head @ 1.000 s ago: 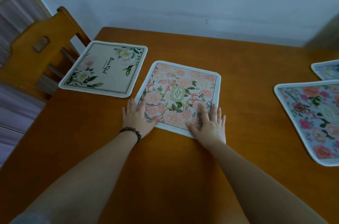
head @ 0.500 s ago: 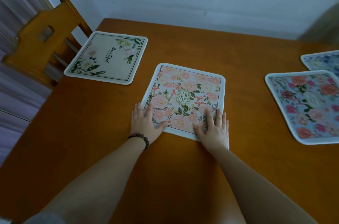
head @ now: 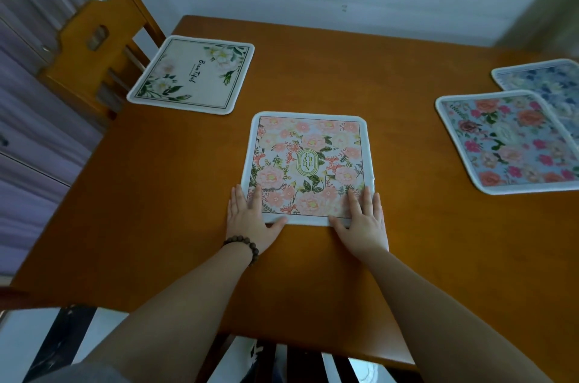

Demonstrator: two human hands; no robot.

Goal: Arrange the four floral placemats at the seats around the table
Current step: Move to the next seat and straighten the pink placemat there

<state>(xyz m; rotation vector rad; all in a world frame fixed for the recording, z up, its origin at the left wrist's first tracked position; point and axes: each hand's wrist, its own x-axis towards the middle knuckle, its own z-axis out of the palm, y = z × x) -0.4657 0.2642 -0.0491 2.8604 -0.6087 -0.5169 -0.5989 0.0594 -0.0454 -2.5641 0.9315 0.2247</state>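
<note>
A pink floral placemat [head: 308, 157] with a green "Garden" emblem lies square in the middle of the wooden table [head: 313, 69]. My left hand [head: 250, 219] lies flat on its near left corner, fingers spread. My right hand [head: 363, 223] lies flat on its near right corner. A cream placemat [head: 192, 74] with white flowers sits at the far left by the chair. At the right edge lies a blue placemat with red and pink roses [head: 507, 141], and behind it a blue-and-white placemat [head: 542, 78], partly overlapped by it and cut off by the frame.
A wooden chair [head: 94, 50] stands at the table's far left side. A white wall runs along the far edge. A cabinet [head: 28, 119] fills the left. The near table edge [head: 313, 342] is close to my body, with a chair back below it.
Under both flat hands the pink placemat has turned from skewed to square with the table and slid a little toward me. The other mats have not moved.
</note>
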